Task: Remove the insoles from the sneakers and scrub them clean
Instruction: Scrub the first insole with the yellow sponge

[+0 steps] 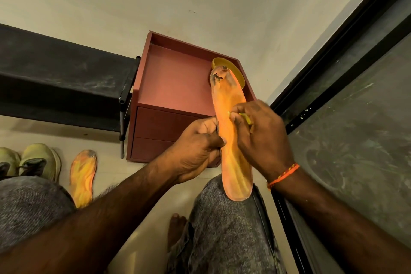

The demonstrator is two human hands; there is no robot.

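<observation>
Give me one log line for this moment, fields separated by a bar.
step: scrubbing insole | left hand: grips insole edge | right hand: presses small yellow scrubber on it | second insole: on floor beside sneakers

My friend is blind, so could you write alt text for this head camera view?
A seated person's left hand grips an orange insole while the right hand presses a small yellow scrubber against it. A second insole lies on the floor beside yellow-green sneakers, before a red cabinet.

Home entryway: shoe rack (66,78), sneakers (39,161), tiled floor (155,218).
</observation>
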